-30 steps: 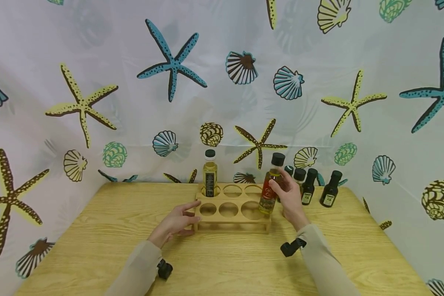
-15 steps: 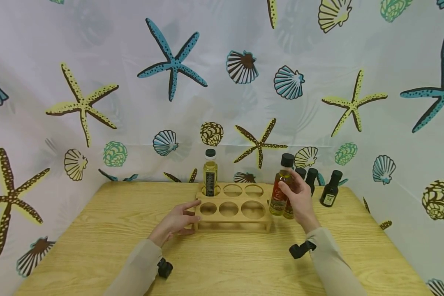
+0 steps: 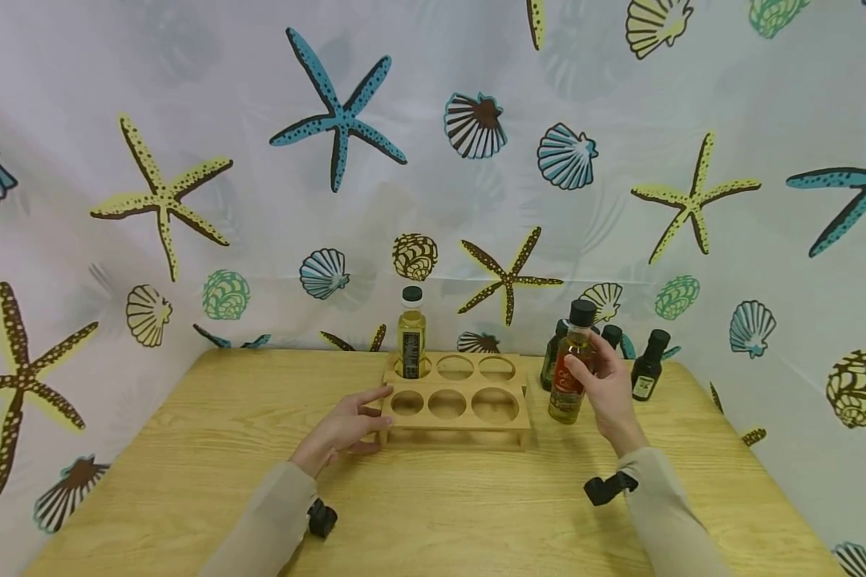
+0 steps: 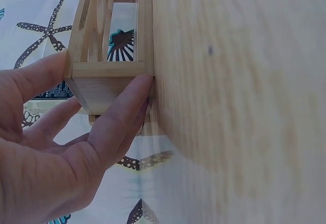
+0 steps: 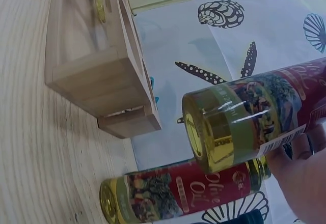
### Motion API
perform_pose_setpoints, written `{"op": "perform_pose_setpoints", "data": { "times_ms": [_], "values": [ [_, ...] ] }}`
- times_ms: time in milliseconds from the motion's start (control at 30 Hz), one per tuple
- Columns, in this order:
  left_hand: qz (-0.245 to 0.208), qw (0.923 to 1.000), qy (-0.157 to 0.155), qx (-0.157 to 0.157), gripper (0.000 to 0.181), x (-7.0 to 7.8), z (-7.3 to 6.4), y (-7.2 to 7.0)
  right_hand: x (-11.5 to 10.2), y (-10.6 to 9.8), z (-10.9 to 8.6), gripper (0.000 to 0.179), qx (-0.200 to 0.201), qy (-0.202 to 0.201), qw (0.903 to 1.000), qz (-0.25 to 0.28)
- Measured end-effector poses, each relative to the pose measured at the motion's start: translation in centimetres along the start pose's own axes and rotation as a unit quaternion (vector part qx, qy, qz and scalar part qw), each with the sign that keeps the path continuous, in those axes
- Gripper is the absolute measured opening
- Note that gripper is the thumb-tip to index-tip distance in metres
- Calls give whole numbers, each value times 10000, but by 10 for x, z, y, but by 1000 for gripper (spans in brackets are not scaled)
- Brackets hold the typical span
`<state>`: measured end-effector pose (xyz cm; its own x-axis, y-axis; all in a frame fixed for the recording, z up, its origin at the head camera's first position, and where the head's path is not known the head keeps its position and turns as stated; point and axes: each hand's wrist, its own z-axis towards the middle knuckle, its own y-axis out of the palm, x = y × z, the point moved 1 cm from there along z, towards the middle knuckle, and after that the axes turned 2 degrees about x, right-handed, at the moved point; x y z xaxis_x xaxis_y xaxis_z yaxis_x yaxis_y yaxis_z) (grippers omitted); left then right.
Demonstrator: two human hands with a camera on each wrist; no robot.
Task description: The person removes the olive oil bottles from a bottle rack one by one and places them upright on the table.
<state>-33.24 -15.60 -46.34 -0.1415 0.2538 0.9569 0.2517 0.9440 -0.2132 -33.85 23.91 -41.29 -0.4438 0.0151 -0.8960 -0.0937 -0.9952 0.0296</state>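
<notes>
In the head view my right hand (image 3: 609,389) holds an olive oil bottle (image 3: 568,385) with a red label and black cap, fingers and thumb around its upper part. The right wrist view shows its base off the table, right of the wooden bottle rack (image 3: 453,431). Below it there, a second olive oil bottle (image 5: 188,193) with a matching label stands on the table. My left hand (image 3: 342,429) grips the rack's left end; in the left wrist view its fingertips (image 4: 145,86) touch the end piece. A bottle of pale yellow oil (image 3: 411,344) stands in the back left hole.
Dark bottles stand right of the rack: one (image 3: 552,357) behind the held bottle, another (image 3: 647,367) farther right, others partly hidden by my right hand. A patterned curtain (image 3: 433,160) hangs behind the wooden table (image 3: 440,513).
My right hand has carried the olive oil bottle rightward, from over the rack's right end to beside it. My left hand has stayed on the rack.
</notes>
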Motion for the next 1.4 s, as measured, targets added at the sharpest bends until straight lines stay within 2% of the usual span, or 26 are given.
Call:
{"op": "perform_pose_setpoints", "data": {
  "times_ms": [233, 433, 733, 1100, 1400],
  "values": [
    [22, 10000, 8, -33, 63, 2, -1, 0, -1, -17, 0, 50, 241, -63, 9994, -248],
    [61, 10000, 51, -40, 64, 0, 0, -1, 1, -29, 2, 48, 474, -77, 9988, -121],
    [53, 10000, 40, -2, 63, 0, 0, -1, 2, -43, 4, 48, 462, -268, 9985, -147],
    [98, 9999, 56, 5, 63, 1, 0, 0, 3, -67, 4, 52, 413, -1, 9970, -648],
    [133, 9999, 78, -8, 63, 1, 1, 0, 13, -80, 4, 56, 360, 217, 9924, -1154]
  ]
}}
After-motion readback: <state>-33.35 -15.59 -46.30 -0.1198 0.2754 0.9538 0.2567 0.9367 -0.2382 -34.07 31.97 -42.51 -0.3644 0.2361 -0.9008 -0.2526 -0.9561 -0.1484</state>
